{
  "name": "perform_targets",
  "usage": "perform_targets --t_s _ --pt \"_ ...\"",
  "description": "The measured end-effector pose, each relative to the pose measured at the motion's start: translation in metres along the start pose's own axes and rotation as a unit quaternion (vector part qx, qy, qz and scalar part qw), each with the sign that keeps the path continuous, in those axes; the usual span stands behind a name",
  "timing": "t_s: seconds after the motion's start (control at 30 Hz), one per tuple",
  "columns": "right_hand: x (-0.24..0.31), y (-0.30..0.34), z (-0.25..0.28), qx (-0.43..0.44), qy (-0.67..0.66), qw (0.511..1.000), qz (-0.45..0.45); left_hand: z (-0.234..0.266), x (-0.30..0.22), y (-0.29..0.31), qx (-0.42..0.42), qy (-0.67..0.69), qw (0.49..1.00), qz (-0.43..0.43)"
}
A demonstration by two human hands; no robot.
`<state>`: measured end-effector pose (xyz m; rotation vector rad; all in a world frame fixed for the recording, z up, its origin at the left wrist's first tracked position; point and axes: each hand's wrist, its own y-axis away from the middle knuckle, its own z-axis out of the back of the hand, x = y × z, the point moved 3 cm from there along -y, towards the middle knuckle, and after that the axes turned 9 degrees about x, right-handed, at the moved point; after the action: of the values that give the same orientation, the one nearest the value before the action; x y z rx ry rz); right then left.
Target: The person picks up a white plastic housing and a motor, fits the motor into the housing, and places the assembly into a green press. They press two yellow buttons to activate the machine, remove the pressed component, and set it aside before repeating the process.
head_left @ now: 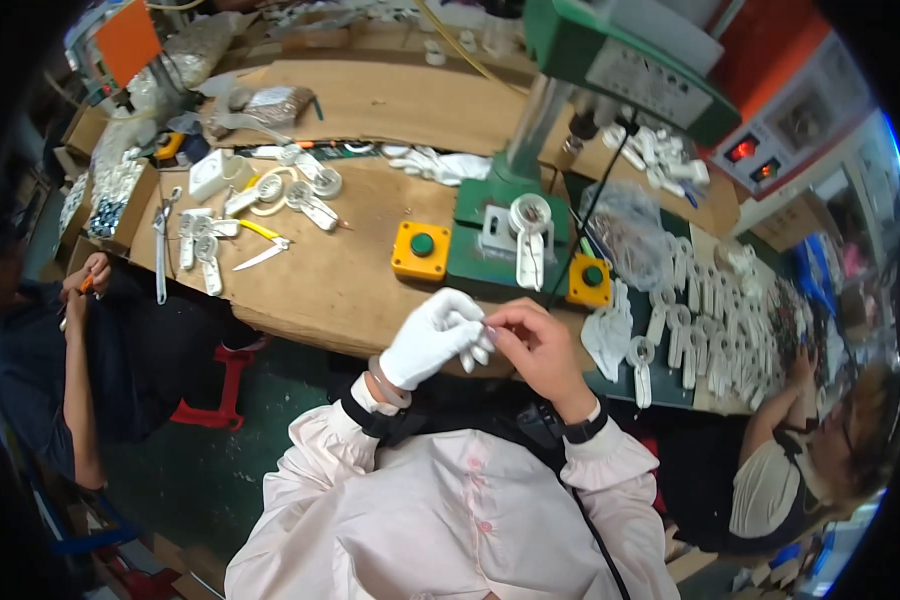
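Observation:
In front of my body, at the table's near edge, both hands meet at the fingertips. My left hand [433,340] wears a white glove, its fingers curled in a pinch. Bare, my right hand [540,345] pinches thumb against forefinger right beside the glove's fingertips. Whatever lies between the fingers is too small to make out. Just beyond them stands a green bench press [475,235]. On its base lies a white piece shaped like a small handheld fan [530,262], round end away from me.
Yellow button boxes [406,266] [576,293] flank the press. Many white fan-shaped pieces [705,345] lie in rows at right, with a white glove [607,335] nearby. Yellow-handled pliers [260,231] and more pieces lie left. One person sits on each side; a red stool [215,395] stands left.

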<state>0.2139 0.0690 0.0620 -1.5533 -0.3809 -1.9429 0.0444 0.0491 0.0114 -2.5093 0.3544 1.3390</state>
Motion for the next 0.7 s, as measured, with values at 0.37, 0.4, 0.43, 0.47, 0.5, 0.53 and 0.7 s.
perform_targets --t_s 0.37,0.4,0.43,0.47,0.5,0.53,0.7 --pt "-0.004 0.024 0.017 -0.005 0.029 0.996 -0.083 0.043 0.009 0.033 -0.132 -0.084 0.988 0.002" --pt "-0.004 0.024 0.018 -0.014 0.024 0.998 -0.056 0.048 0.005 0.035 -0.156 -0.092 0.983 -0.031" --pt "-0.004 0.026 0.019 -0.024 0.020 0.999 -0.030 0.046 -0.004 0.035 -0.155 -0.093 0.983 -0.032" --pt "-0.003 0.027 0.021 -0.034 0.015 0.999 -0.003 0.047 -0.018 0.035 -0.200 -0.103 0.974 -0.031" --pt "-0.003 0.027 0.021 -0.033 0.014 0.999 -0.002 0.052 -0.031 0.034 -0.245 -0.113 0.962 -0.029" --pt "-0.003 0.028 0.022 -0.032 0.017 0.999 -0.001 0.062 -0.039 0.031 -0.245 -0.114 0.962 -0.030" --pt "0.006 0.031 0.022 -0.011 0.039 0.999 0.006 0.096 -0.106 -0.031 -0.263 -0.385 0.874 -0.138"
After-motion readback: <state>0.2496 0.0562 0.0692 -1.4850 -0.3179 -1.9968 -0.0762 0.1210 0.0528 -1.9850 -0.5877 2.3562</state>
